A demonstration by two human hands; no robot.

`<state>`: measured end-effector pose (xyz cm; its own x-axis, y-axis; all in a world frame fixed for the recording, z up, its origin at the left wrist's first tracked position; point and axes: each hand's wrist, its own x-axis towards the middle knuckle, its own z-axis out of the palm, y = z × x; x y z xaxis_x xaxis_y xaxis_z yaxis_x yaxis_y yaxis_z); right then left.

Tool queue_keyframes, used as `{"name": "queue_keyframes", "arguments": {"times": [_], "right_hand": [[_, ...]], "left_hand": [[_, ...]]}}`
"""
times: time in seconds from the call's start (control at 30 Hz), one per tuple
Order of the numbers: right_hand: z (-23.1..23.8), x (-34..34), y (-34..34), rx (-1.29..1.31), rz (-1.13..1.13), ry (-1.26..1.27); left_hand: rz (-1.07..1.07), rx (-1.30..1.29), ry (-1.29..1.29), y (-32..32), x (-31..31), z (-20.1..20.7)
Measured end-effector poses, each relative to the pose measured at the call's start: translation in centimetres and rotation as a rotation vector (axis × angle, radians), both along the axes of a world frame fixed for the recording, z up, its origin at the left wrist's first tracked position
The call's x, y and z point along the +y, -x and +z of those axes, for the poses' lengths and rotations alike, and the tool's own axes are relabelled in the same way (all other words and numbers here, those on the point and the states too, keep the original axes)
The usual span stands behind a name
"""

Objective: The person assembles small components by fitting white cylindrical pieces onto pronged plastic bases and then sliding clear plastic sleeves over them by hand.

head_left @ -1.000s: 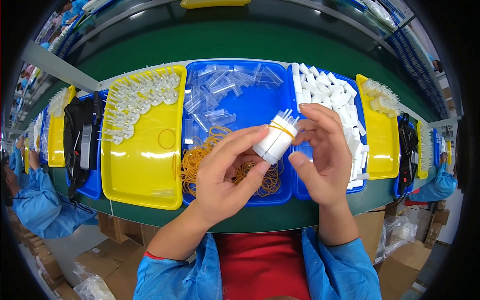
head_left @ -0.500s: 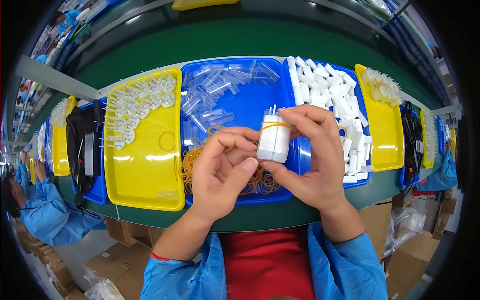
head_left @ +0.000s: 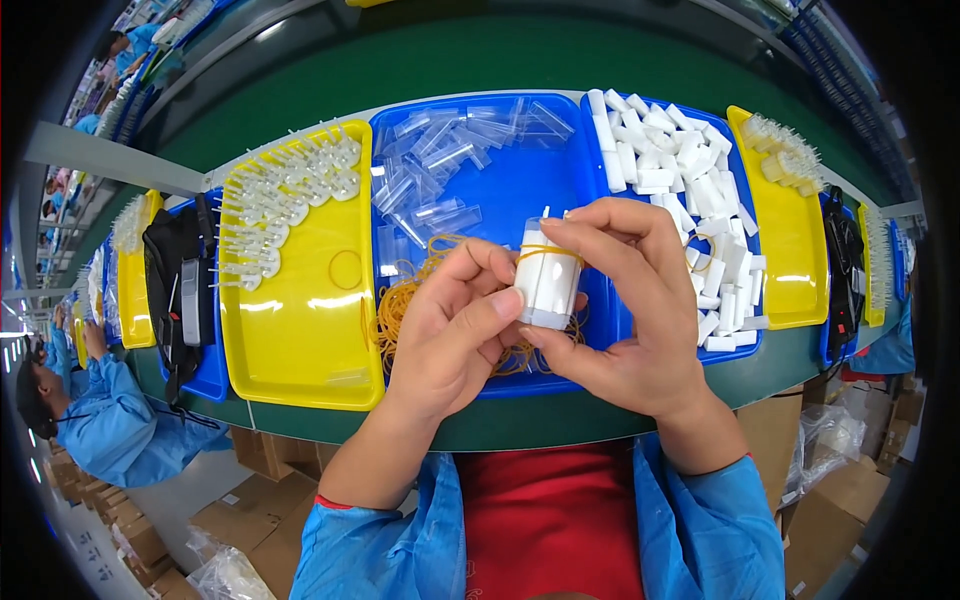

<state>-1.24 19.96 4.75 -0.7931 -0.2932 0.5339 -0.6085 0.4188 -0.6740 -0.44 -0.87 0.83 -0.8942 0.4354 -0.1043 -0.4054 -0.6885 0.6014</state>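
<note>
In front of me, above the middle blue tray, I hold a bundle of white plastic pieces with clear plastic at its ends. An orange rubber band circles its upper part, and a thin pin sticks up from its top. My left hand grips the bundle's left side between thumb and fingers. From the right, my right hand has its index finger at the top and its thumb at the lower edge. Beneath my hands lies a pile of rubber bands, partly hidden; clear plastic sleeves lie behind it.
On the right, another blue tray holds many white blocks. A yellow tray at left carries white pieces with pins and one loose band. Black bags lie farther left. A co-worker in blue sits at left.
My right index finger has moved over the bundle's top, where fewer pins show now. Both hands still hold the bundle. The whole view has shifted slightly.
</note>
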Motion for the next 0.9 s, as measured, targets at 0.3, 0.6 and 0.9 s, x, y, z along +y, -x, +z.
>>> {"name": "queue_keyframes", "arguments": {"times": [0.3,0.6,0.9], "right_hand": [[-0.56,0.12,-0.01,0.03,-0.023,-0.017],[-0.08,-0.22,-0.41,-0.026,-0.067,-0.018],[0.2,-0.18,-0.38,-0.018,-0.055,-0.011]], "left_hand": [[0.045,0.108,0.176,-0.02,-0.08,-0.29],[0.035,0.055,0.052,0.08,-0.06,-0.54],[0.076,0.127,0.191,-0.01,-0.05,-0.83]]}}
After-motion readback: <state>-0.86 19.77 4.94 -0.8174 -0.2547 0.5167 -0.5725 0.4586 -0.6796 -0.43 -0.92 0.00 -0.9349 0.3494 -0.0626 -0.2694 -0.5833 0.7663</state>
